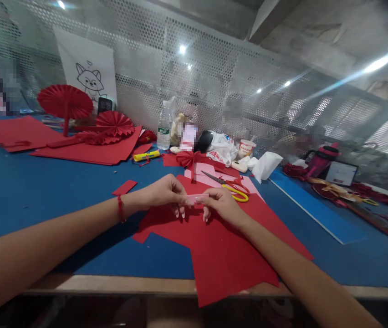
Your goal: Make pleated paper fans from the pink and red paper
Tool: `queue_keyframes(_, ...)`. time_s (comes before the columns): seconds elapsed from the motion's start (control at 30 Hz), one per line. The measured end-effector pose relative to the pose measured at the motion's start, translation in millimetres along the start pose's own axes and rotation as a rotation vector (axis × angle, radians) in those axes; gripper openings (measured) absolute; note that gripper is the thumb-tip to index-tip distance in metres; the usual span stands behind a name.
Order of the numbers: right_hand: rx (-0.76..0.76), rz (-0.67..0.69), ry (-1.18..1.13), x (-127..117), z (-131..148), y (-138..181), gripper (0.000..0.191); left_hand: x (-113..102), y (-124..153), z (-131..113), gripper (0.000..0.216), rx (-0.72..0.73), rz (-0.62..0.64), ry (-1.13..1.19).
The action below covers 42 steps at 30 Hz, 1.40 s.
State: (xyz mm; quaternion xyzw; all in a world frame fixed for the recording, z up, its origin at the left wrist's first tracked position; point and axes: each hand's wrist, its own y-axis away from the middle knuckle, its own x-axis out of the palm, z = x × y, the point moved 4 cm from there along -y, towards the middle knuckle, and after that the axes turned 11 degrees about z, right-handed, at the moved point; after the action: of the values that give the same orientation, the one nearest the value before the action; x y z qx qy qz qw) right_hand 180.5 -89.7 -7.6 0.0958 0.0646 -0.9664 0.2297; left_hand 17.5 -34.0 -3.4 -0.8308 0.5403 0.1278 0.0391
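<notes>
Pink strip (pixel 191 197) pinched by left hand (pixel 170 191) and right hand (pixel 224 205) (ends hard to make out); red paper (pixel 230 255) below, partly hidden.

No lettering was legible. The green label (pixel 163 131) on the far bottle (pixel 164 115), print on the far bag (pixel 222 146) and print on the cup (pixel 246 148) were too blurred.

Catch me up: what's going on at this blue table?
Someone is holding a small pink strip between the fingertips of their left hand and right hand, over red paper. Scissors with red and yellow handles lie just beyond the right hand, not in use. Red pleated fans sit farther back on the left.
</notes>
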Motion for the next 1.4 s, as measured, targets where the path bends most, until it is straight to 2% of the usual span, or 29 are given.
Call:
queue_keyframes(0.07,0.021,-0.001,-0.042,-2.7,-1.2,-0.4,0.036,3.4,-1.4,0.5,0.037,-0.005,-0.029,-0.036)
queue_keyframes(0.13,0.031,-0.025,-0.105,-6.6,-3.7,-1.2,0.038,3.9,-1.3,-2.6,0.04,0.052,-0.119,-0.178)
queue_keyframes(0.27,0.052,-0.039,-0.152,-9.0,-9.8,-3.0,0.042,4.8,4.2,-16.8,0.036,0.205,-0.315,-0.786)
queue_keyframes(0.37,0.034,-0.039,-0.089,-6.6,-11.3,-4.0,0.045,5.9,6.4,-19.7,0.032,0.198,-0.338,-1.05)
queue_keyframes(0.47,0.003,-0.069,-0.003,-5.7,-11.5,-5.3,0.046,7.2,8.1,-20.3,0.017,0.216,-0.334,-1.12)
queue_keyframes(0.53,-0.017,-0.112,0.025,-7.7,-12.1,-6.5,0.043,7.5,9.3,-20.7,0.016,0.234,-0.346,-1.061)
queue_keyframes(0.63,-0.1,-0.235,0.132,-14.2,-9.8,-6.7,0.041,5.3,10.1,-20.0,0.023,0.239,-0.386,-0.83)
queue_keyframes(0.77,-0.196,-0.265,0.447,-13.3,-0.6,-4.2,0.038,0.1,9.3,-17.0,0.023,0.26,-0.45,-0.565)
queue_keyframes(0.87,-0.31,-0.27,0.716,-9.1,8.7,-0.3,0.031,-3.9,7.6,-13.8,0.024,0.287,-0.476,-0.468)
queue_keyframes(0.93,-0.363,-0.306,0.81,-9.0,12.0,1.9,0.027,-6.2,5.7,-10.8,0.029,0.288,-0.479,-0.431)
queue_keyframes(1.13,-0.318,-0.412,0.669,-20.0,7.2,0.3,0.029,-11.9,0.3,-2.3,0.031,0.288,-0.477,-0.273)
queue_keyframes(1.27,-0.251,-0.498,0.421,-30.3,0.0,-0.3,0.035,-13.8,0.0,-2.1,0.033,0.289,-0.474,-0.061)
queue_keyframes(1.4,-0.126,-0.49,0.156,-34.6,-10.9,-0.2,0.035,-16.3,3.1,-5.3,0.031,0.287,-0.542,0.037)
